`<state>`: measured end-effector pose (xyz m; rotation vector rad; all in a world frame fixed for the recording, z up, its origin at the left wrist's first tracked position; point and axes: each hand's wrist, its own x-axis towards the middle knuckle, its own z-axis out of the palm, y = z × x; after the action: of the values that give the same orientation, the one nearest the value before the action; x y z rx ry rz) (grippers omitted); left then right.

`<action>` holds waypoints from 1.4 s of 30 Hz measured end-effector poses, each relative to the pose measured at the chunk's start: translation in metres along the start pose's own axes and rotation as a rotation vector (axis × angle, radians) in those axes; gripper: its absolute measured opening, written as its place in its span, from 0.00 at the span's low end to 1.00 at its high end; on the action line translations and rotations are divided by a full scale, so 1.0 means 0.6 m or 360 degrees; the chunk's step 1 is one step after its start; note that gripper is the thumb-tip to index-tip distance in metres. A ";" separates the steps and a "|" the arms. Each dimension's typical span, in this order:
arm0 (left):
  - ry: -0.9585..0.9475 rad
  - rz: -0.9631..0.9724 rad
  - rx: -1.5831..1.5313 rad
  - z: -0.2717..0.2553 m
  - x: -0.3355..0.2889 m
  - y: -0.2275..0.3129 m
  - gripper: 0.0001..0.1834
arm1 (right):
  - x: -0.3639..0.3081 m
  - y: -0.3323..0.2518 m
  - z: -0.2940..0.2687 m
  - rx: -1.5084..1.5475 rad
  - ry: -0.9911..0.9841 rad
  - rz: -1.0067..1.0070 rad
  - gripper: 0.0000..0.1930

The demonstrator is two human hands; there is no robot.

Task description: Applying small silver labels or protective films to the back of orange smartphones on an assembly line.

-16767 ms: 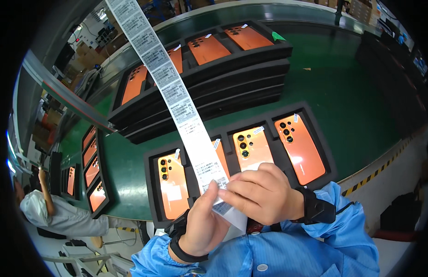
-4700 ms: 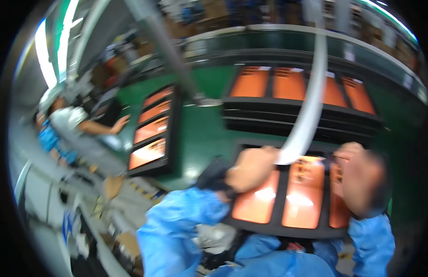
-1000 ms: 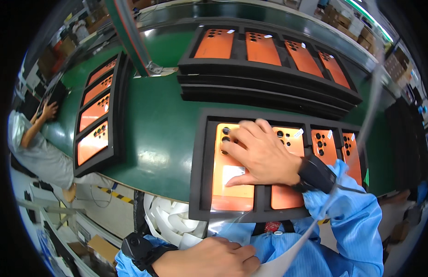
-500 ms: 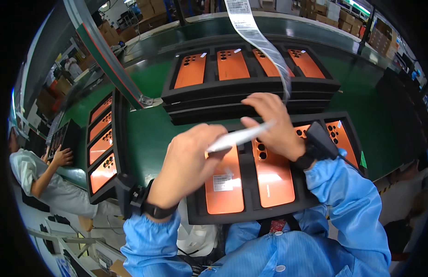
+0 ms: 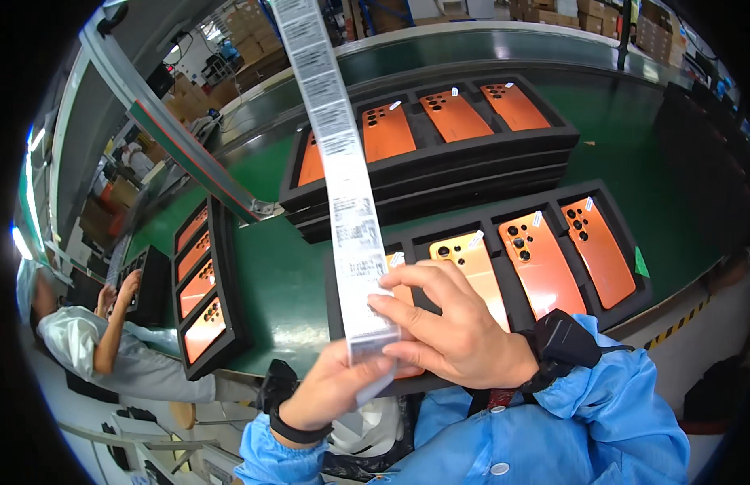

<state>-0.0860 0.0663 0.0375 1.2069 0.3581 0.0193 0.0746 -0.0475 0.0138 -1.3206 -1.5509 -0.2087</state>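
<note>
A long white strip of printed labels (image 5: pixel 354 174) hangs from the top of the view down to my hands. My left hand (image 5: pixel 330 384) grips its lower end between thumb and fingers, and the end curls under. From the right, my right hand (image 5: pixel 468 331) closes on the strip's edge, index and middle fingertips on its face, thumb lower down. Below and behind lies a black foam tray (image 5: pixel 504 242) of orange phones, camera side up. One phone (image 5: pixel 407 295) is partly covered by the strip and right hand. Others are a paler orange phone (image 5: pixel 480 275) and another orange phone (image 5: pixel 536 267).
Stacked black foam trays (image 5: pixel 439 182) with phones stand behind on the green work surface (image 5: pixel 282 283). Another phone tray (image 5: pixel 229 323) lies left, beside a metal post (image 5: pixel 177 149). A co-worker (image 5: pixel 108 339) handles a black tray (image 5: pixel 144 279) at far left.
My hands have come down and nearer, now together on the label strip's end. The strip has swung left and toward me. The white piece in my left hand earlier is no longer seen separately.
</note>
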 end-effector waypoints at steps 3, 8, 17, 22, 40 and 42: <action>0.0010 0.0053 0.0043 -0.001 -0.015 -0.033 0.16 | -0.028 -0.003 0.009 0.0152 -0.0116 0.0088 0.23; 0.0082 -0.0058 -0.0504 0.027 -0.031 -0.050 0.21 | -0.048 -0.013 0.022 -0.0056 -0.0226 -0.0122 0.21; 0.0368 -0.0092 -0.0791 0.046 -0.016 -0.063 0.24 | -0.068 -0.028 0.035 -0.0464 -0.0145 -0.0376 0.14; 0.0359 -0.0045 -0.0807 0.047 -0.011 -0.068 0.26 | -0.074 -0.032 0.036 -0.0518 -0.0046 -0.0471 0.12; 0.0287 0.0336 -0.0358 0.028 0.051 0.006 0.28 | -0.059 -0.028 -0.060 0.0165 0.0393 -0.0177 0.13; 0.0328 0.0435 -0.0076 0.021 0.073 0.037 0.22 | -0.053 -0.021 -0.108 0.0070 0.0297 -0.0106 0.15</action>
<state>-0.0372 0.0718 0.0503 1.2018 0.3674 0.3889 0.0971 -0.1164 0.0241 -1.1818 -1.4343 -0.3288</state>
